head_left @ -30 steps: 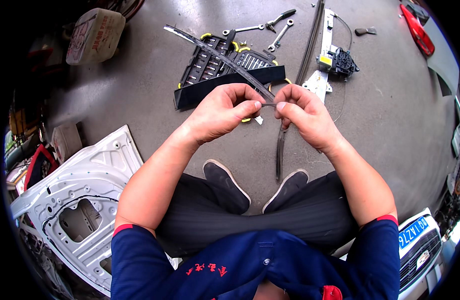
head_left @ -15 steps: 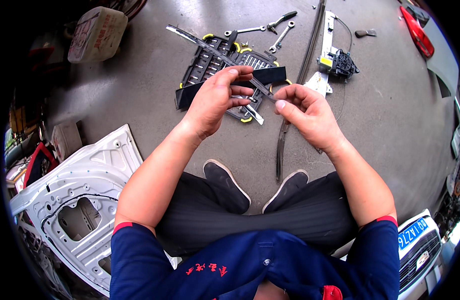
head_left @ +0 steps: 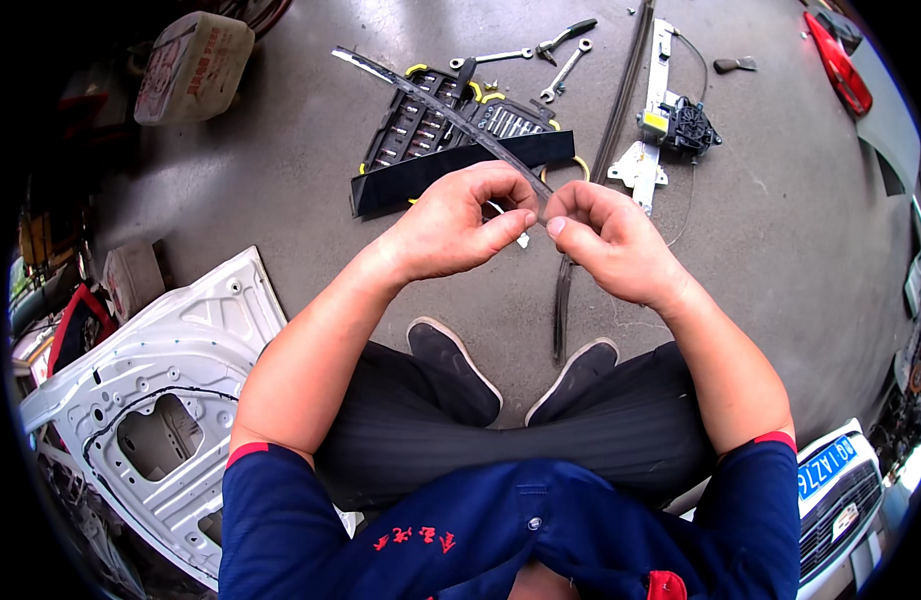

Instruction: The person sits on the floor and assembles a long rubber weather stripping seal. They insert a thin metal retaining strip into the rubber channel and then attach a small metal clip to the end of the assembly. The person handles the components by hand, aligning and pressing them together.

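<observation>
A long thin black trim strip (head_left: pixel 435 107) slants from the far left down to my fingers. My right hand (head_left: pixel 620 245) is closed in a pinch on the strip's near end. Right beside it, my left hand (head_left: pixel 460 222) is curled with thumb and fingertips pressed together at the same end; the exact grip there is partly hidden. Below the strip, on the floor, lies an open tool case (head_left: pixel 405 140) with sockets and bits. A flat black panel (head_left: pixel 395 187) lies across the case.
More long dark strips (head_left: pixel 620 105) lie on the floor, right of the case. Beyond are wrenches (head_left: pixel 568 72), a ratchet (head_left: pixel 568 38), a window regulator with motor (head_left: pixel 688 128) and a brush (head_left: pixel 733 65). A white door panel (head_left: pixel 220 340) stands left, a red tail light (head_left: pixel 835 65) far right.
My left hand has turned and moved right and down; its spread fingers have closed in at the strip's near end, next to my right hand. The right hand has hardly moved.
</observation>
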`<state>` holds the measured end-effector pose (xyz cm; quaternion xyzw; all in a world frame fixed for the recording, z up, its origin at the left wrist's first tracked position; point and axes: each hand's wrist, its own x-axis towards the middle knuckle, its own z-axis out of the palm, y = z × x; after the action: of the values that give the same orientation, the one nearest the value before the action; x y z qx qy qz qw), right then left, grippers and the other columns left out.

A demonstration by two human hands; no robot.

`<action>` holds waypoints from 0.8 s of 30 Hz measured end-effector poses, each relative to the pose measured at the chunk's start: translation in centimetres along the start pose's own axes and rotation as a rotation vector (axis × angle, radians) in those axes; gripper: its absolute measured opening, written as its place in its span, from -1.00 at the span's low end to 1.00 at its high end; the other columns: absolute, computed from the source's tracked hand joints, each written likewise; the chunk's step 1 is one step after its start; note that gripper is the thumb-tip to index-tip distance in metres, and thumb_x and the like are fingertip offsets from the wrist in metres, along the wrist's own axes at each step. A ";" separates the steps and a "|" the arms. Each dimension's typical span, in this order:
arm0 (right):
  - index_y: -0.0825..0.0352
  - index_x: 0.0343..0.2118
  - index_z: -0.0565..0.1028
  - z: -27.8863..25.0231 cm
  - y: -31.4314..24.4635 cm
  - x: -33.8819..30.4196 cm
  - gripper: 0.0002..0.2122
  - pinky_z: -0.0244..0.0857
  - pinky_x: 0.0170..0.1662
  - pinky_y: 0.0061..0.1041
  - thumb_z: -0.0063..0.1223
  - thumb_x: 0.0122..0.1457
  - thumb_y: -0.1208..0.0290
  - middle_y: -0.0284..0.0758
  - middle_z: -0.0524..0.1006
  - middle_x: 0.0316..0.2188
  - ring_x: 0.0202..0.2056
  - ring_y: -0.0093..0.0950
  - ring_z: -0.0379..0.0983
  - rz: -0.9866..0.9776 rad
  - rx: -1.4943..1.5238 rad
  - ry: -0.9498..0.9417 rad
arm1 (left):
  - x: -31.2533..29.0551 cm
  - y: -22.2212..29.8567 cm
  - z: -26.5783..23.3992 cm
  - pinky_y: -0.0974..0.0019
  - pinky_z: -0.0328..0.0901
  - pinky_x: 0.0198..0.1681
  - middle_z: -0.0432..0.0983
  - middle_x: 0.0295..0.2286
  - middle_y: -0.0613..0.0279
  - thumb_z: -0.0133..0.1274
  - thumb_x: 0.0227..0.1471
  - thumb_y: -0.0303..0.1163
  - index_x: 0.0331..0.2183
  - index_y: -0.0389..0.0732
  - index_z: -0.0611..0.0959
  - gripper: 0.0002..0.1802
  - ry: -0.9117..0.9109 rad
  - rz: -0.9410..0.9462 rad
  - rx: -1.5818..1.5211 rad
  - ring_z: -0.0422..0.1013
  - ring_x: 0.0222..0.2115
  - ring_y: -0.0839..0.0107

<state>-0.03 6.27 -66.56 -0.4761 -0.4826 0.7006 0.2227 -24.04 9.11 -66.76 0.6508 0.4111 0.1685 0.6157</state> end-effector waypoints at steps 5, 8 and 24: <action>0.39 -0.20 0.56 -0.2 -0.3 0.0 -0.86 0.27 -0.30 -0.69 0.15 0.32 0.41 -0.53 0.50 -0.39 -0.36 -0.79 0.35 -0.002 0.121 -0.029 | 0.0 -0.3 -0.4 0.34 0.39 0.02 0.55 -0.02 0.25 0.08 0.23 -0.46 -0.10 -0.25 0.65 -0.79 0.007 -0.072 -0.196 0.48 -0.07 0.46; 0.39 -0.19 0.56 -0.2 -0.5 0.0 -0.86 0.29 -0.28 -0.68 0.15 0.32 0.42 -0.53 0.51 -0.39 -0.36 -0.78 0.37 -0.041 0.072 0.040 | -0.1 0.3 -1.1 0.26 0.36 0.14 0.47 0.14 0.19 0.04 0.25 -0.44 0.07 -0.20 0.62 -0.63 -0.035 -0.217 -0.461 0.44 0.08 0.38; 0.46 -0.15 0.60 0.2 -0.3 0.1 -0.78 0.44 -0.22 -0.62 0.28 0.28 0.40 -0.40 0.64 -0.34 -0.33 -0.71 0.50 0.004 0.051 0.030 | 0.4 -0.3 0.1 0.30 0.41 -0.08 0.52 -0.12 0.20 0.19 0.13 -0.46 -0.38 -0.25 0.57 -0.88 0.046 0.186 0.104 0.47 -0.17 0.45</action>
<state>-0.25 6.38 -66.34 -0.4816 -0.4603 0.7059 0.2406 -23.86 9.34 -67.21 0.7131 0.3714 0.2183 0.5532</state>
